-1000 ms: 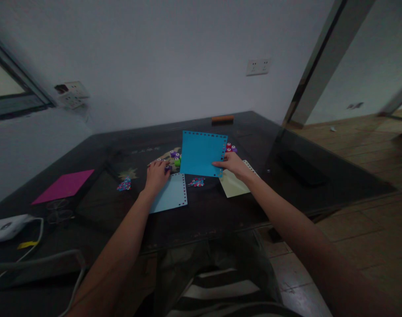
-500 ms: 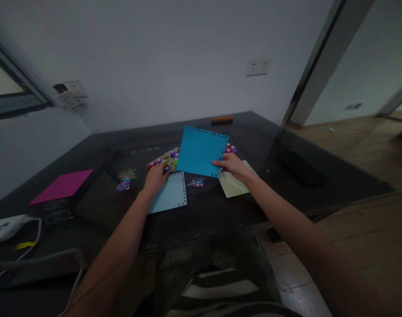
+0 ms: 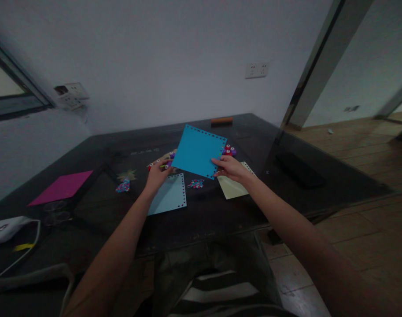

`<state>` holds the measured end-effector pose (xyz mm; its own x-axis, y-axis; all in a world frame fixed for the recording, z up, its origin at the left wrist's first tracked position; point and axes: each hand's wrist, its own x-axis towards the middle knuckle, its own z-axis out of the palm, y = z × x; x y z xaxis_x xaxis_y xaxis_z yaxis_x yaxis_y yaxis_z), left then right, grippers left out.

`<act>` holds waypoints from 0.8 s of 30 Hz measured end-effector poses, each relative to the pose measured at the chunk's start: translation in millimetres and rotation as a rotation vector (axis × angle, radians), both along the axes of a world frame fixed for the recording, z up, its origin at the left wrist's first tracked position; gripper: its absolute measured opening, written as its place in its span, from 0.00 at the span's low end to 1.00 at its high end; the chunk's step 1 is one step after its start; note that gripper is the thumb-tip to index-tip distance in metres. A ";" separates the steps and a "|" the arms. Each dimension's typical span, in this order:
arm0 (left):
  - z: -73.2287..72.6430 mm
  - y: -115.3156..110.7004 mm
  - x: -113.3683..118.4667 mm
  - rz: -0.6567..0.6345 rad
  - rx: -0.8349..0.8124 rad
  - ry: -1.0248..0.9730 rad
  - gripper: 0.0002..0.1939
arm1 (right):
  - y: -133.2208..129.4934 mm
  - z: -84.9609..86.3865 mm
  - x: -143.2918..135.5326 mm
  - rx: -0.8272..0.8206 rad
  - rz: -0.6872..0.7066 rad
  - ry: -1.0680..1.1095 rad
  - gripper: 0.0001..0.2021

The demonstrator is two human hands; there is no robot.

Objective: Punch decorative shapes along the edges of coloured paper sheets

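A blue square sheet [image 3: 198, 149] with holes along two edges is held up above the table, pinched at its lower right by my right hand [image 3: 232, 168]. My left hand [image 3: 158, 174] is at the sheet's lower left, its fingers closed among small coloured pieces with round white tops [image 3: 151, 167]; what they grip is too small to tell. Below it lies a pale blue punched sheet [image 3: 169, 193]. A pale yellow punched sheet [image 3: 233, 186] lies under my right hand. Between these sheets sits a small pink-and-blue patterned piece [image 3: 196, 183].
On the dark table [image 3: 201, 222] are a magenta sheet [image 3: 62, 187], another patterned piece [image 3: 123, 185], clear round items [image 3: 57, 212], a white device with a cable [image 3: 7, 229], a black flat object [image 3: 300, 169] and an orange-brown bar [image 3: 222, 120] near the wall.
The blue sheet has shifted slightly left and tilted more, with my right hand moving along. My left hand has moved up slightly, its fingers now nearer the sheet's lower left corner.
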<state>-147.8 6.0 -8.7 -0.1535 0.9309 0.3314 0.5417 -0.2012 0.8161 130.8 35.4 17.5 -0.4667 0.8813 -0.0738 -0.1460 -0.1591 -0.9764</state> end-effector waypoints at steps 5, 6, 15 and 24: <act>4.3 -17.1 34.6 -0.198 -0.158 -0.367 0.20 | -1.2 0.3 -2.2 -0.033 -0.007 0.055 0.10; 4.5 -20.2 40.2 -0.218 -0.177 -0.390 0.20 | -1.2 0.1 -2.5 -0.033 -0.011 0.066 0.10; 9.9 -36.2 64.9 -0.435 -0.285 -0.632 0.14 | -1.2 -1.8 -1.9 0.046 -0.011 0.104 0.12; 11.1 -42.0 65.8 -0.426 -0.421 -0.624 0.14 | -1.3 -3.9 -4.2 0.124 -0.057 0.092 0.16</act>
